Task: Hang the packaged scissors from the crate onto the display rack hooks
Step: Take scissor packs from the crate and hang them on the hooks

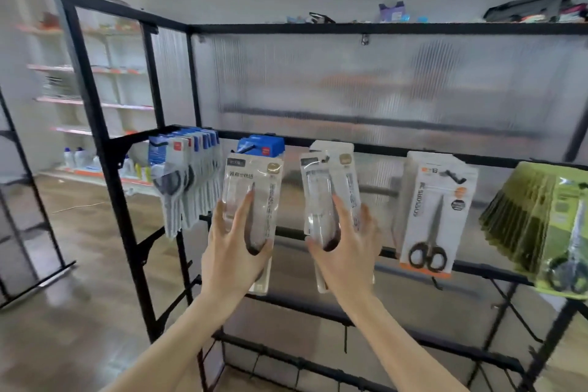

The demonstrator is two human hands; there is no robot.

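Note:
My left hand (pixel 237 251) grips a beige scissors pack (pixel 254 181) by its lower half, held upright before the rack's upper bar (pixel 381 149). My right hand (pixel 345 251) grips a second beige scissors pack (pixel 331 181); its top sits at a hook (pixel 325 157) where another beige pack hangs behind it. A blue pack (pixel 261 144) hangs behind the left-hand one. The crate is out of view.
Blue-and-white scissors packs (pixel 187 175) hang in a row on the left. A white-orange scissors pack (pixel 434 210) and a fan of green packs (pixel 541 219) hang on the right. Black hooks (pixel 436 283) jut from the lower bars. Items lie on the rack top (pixel 391 11).

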